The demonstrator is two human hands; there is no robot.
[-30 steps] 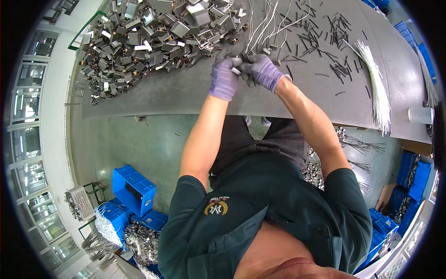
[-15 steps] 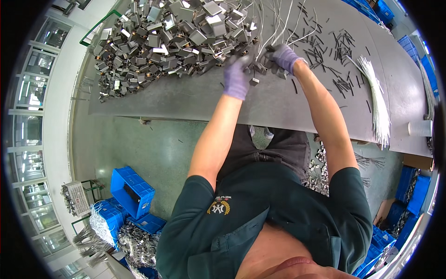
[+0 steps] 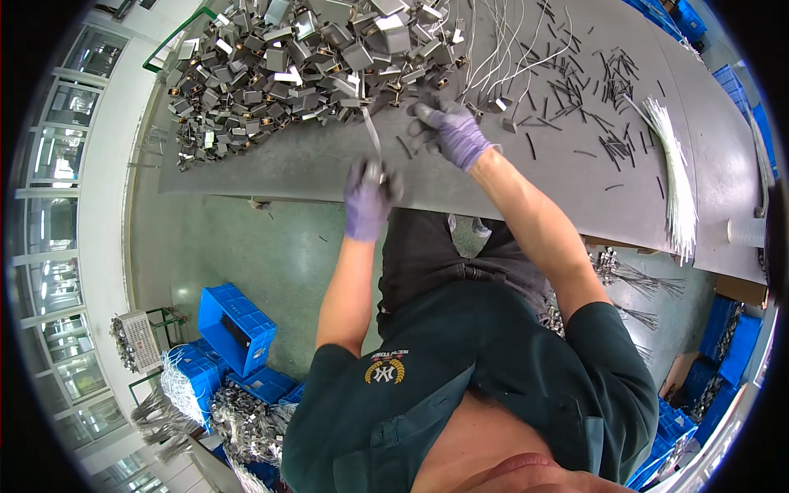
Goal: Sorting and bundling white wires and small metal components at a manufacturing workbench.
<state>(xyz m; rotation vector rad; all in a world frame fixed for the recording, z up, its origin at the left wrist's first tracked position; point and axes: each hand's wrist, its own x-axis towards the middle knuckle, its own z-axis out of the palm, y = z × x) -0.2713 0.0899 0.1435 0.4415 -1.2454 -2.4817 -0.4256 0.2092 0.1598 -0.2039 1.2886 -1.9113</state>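
Both hands wear purple gloves with dark grey fingertips. My left hand (image 3: 368,197) is over the table's front edge, blurred, its fingers curled. A pale thin wire (image 3: 372,131) runs from its fingertips up toward the metal pile; the rest of what it grips is hidden. My right hand (image 3: 452,135) hovers over the grey table (image 3: 304,168), its fingers apart and slightly bent, with nothing plain between them. Close to its right lie small grey metal blocks (image 3: 499,104) joined to long white wires (image 3: 493,62). To its left spreads a big pile of grey metal blocks (image 3: 279,62) with coppery bits.
Short black tubes (image 3: 567,90) lie scattered on the right of the table. Beside them rests a bundle of white wires (image 3: 672,181). Blue crates (image 3: 238,329) and a mass of metal parts (image 3: 246,435) stand on the floor at lower left.
My left hand has pulled back from the pile's edge toward me, with a pale wire trailing. The right hand has moved left, away from the wired blocks, which now lie on the table.
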